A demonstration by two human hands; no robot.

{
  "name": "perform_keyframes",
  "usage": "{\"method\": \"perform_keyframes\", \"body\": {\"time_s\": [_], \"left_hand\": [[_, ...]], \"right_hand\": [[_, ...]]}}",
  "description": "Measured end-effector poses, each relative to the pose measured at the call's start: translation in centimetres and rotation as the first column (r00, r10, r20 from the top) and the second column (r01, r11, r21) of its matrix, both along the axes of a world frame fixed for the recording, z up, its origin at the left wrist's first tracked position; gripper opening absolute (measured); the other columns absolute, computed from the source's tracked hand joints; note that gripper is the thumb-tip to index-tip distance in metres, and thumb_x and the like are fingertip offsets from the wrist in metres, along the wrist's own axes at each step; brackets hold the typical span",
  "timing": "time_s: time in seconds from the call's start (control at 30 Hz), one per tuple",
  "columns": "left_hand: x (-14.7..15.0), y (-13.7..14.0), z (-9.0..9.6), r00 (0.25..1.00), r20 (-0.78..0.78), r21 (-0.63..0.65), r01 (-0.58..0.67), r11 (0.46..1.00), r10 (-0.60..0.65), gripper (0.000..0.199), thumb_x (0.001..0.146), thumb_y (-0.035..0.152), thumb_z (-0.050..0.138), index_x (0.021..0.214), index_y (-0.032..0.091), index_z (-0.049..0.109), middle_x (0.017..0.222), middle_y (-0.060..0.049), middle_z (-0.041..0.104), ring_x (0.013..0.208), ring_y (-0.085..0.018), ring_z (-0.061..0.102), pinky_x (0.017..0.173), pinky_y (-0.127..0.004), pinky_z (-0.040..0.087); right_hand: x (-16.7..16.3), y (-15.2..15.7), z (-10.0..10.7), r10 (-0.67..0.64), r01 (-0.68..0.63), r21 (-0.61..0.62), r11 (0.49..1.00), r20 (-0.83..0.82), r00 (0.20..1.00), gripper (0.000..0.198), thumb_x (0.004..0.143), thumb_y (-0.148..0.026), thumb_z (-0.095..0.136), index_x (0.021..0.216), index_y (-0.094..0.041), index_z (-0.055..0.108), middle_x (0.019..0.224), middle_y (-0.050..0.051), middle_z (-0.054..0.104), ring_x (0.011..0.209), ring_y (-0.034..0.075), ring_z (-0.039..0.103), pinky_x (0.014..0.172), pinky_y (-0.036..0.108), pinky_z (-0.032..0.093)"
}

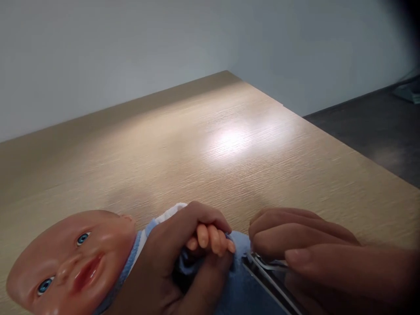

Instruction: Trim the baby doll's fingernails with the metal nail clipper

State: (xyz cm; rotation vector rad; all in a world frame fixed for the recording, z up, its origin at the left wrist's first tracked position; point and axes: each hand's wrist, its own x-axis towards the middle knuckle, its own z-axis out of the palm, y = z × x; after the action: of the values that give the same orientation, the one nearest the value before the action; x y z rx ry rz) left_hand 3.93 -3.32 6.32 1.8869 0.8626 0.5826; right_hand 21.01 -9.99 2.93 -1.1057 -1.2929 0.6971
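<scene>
A baby doll point(108, 240) in light blue and white clothing lies on its back, its head at the lower left. My left hand point(164, 249) is closed around the doll's small hand point(213, 240), whose fingers stick out between my thumb and index finger. Just to the right, a shiny metal nail clipper point(267, 275) is gripped in my right hand point(315, 245), with thumb and fingers about its lever. The clipper's jaws are close to the doll's fingertips, with a small gap between. Blue cloth shows beneath the clipper. The lower body is out of frame.
The light wooden table point(164, 153) stretches away to a pale wall point(147, 52); a bright glare lies on its surface. Its right edge drops off to a dark floor point(370, 131). A blurred object point(407, 92) is on the floor at far right.
</scene>
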Motion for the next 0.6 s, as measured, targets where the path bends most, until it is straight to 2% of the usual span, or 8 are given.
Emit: {"method": "perform_keyframes", "body": {"time_s": [0.13,0.2,0.23,0.33,0.43,0.53,0.6], "left_hand": [[0.0,0.0,-0.2,1.000,0.000,-0.017,-0.008,1.000,0.008,0.014,0.098,0.040,0.061,0.094,0.028,0.066,0.075,0.004,0.066,0.062,-0.010,0.060,0.050,-0.021,0.041],[-0.1,-0.1,-0.3,1.000,0.002,-0.014,-0.019,1.000,0.019,0.012,0.098,0.039,0.061,0.094,0.029,0.067,0.077,0.004,0.067,0.064,-0.009,0.062,0.052,-0.020,0.043],[-0.1,0.0,-0.2,1.000,0.000,-0.014,-0.014,1.000,0.014,0.012,0.098,0.039,0.061,0.095,0.029,0.067,0.077,0.004,0.067,0.064,-0.009,0.062,0.053,-0.020,0.044],[-0.3,0.0,-0.2,1.000,0.006,-0.017,0.002,1.000,-0.001,0.015,0.099,0.042,0.060,0.096,0.029,0.068,0.078,0.003,0.068,0.063,-0.010,0.062,0.054,-0.021,0.046],[-0.5,-0.2,0.0,0.999,0.041,-0.020,-0.032,0.999,0.033,0.020,0.098,0.046,0.062,0.095,0.027,0.069,0.084,0.000,0.072,0.072,-0.013,0.066,0.059,-0.022,0.051],[-0.5,-0.4,0.2,0.997,0.030,-0.031,-0.070,0.997,0.071,0.020,0.098,0.044,0.063,0.094,0.026,0.070,0.086,-0.002,0.073,0.077,-0.015,0.068,0.061,-0.022,0.054],[-0.4,-0.5,0.2,0.997,0.018,-0.022,-0.070,0.997,0.071,0.018,0.098,0.041,0.063,0.093,0.025,0.069,0.086,-0.002,0.073,0.076,-0.015,0.067,0.060,-0.022,0.054]], "right_hand": [[0.1,-0.9,0.6,0.064,-0.075,0.174,0.982,0.070,0.996,0.045,0.073,-0.040,0.090,0.115,-0.039,0.072,0.088,0.003,0.076,0.072,0.027,0.073,0.064,0.039,0.065],[0.3,-1.2,0.7,0.059,-0.073,0.250,0.965,0.061,0.996,0.042,0.078,-0.035,0.087,0.117,-0.042,0.072,0.100,0.003,0.077,0.078,0.026,0.075,0.070,0.039,0.067],[0.4,-1.2,0.7,0.071,-0.081,0.251,0.964,0.049,0.996,0.042,0.080,-0.033,0.085,0.119,-0.043,0.071,0.108,0.003,0.077,0.084,0.027,0.076,0.073,0.039,0.068],[1.1,-1.5,0.3,0.140,-0.139,0.141,0.980,0.003,0.990,0.043,0.088,-0.032,0.078,0.128,-0.045,0.068,0.121,0.002,0.075,0.096,0.031,0.076,0.080,0.042,0.069],[1.9,-1.8,-0.3,0.186,-0.185,0.019,0.982,-0.051,0.981,0.041,0.092,-0.034,0.075,0.131,-0.045,0.067,0.112,0.002,0.078,0.093,0.032,0.078,0.079,0.043,0.071],[2.1,-2.1,-0.8,0.195,-0.195,-0.001,0.981,-0.087,0.977,0.050,0.083,-0.033,0.085,0.129,-0.044,0.069,0.108,0.004,0.079,0.093,0.034,0.078,0.079,0.043,0.072],[2.0,-2.1,-0.8,0.142,-0.142,0.011,0.990,-0.095,0.985,0.054,0.077,-0.034,0.091,0.126,-0.042,0.071,0.106,0.005,0.079,0.089,0.035,0.078,0.073,0.041,0.072]]}}
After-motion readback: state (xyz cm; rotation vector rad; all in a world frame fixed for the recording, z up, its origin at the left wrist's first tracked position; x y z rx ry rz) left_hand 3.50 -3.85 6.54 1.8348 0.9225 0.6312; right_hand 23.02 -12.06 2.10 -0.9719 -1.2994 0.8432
